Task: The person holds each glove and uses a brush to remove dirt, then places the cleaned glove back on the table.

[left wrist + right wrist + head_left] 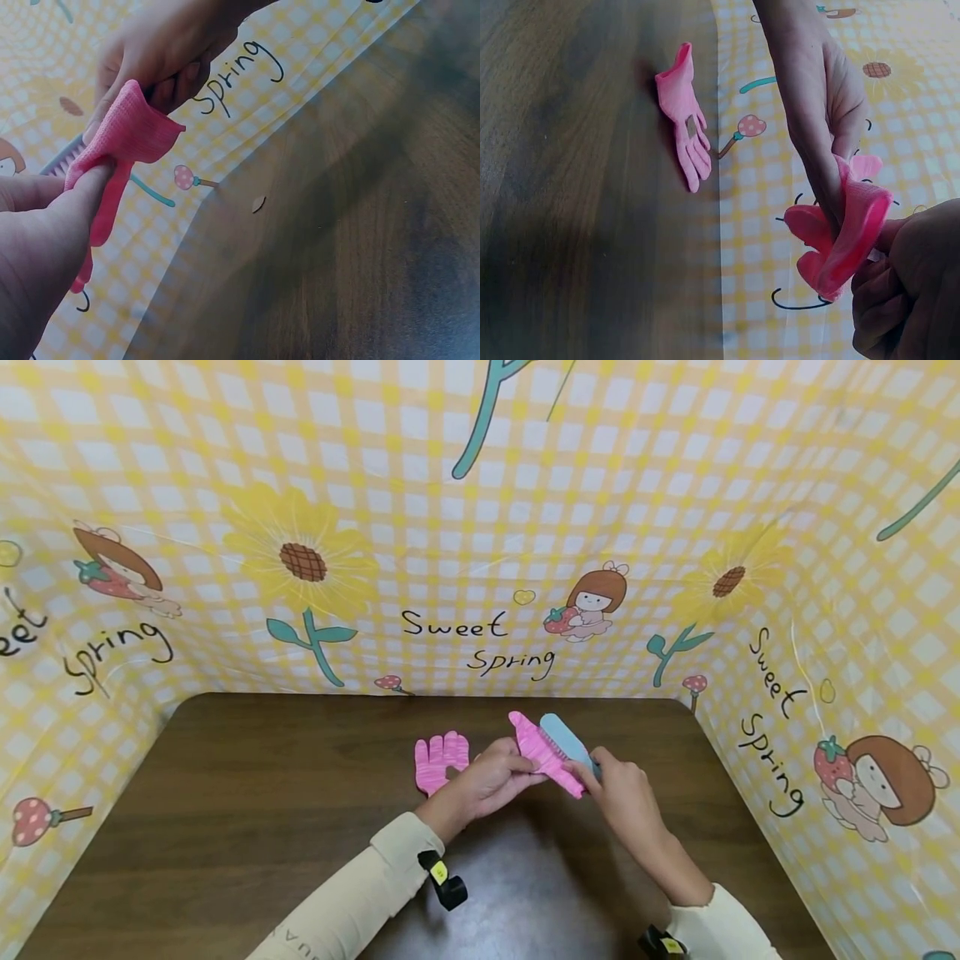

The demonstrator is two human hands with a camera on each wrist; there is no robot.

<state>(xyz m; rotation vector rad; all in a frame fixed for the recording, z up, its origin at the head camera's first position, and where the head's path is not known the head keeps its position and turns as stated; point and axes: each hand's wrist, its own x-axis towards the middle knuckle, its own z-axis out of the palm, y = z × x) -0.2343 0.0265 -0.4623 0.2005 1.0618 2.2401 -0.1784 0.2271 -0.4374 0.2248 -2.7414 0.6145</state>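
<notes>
My left hand (489,782) grips a pink knit glove (534,747) above the table, thumb on its near face. In the left wrist view the glove's cuff (150,131) stands up while its fingers hang below the thumb. A light blue brush (567,741) is held by the handle in my right hand (624,787). Its bristles face the glove and lie right along its far edge. The right thumb is at the cuff end. In the right wrist view the cuff opening (859,236) shows, and most of the brush is hidden.
A second pink glove (442,756) lies on the dark wooden table (262,827), left of my hands, with a brown spot on its palm. A small leaf-shaped mark (259,204) shows on the tabletop. Yellow checked cloth (450,552) walls the back and sides.
</notes>
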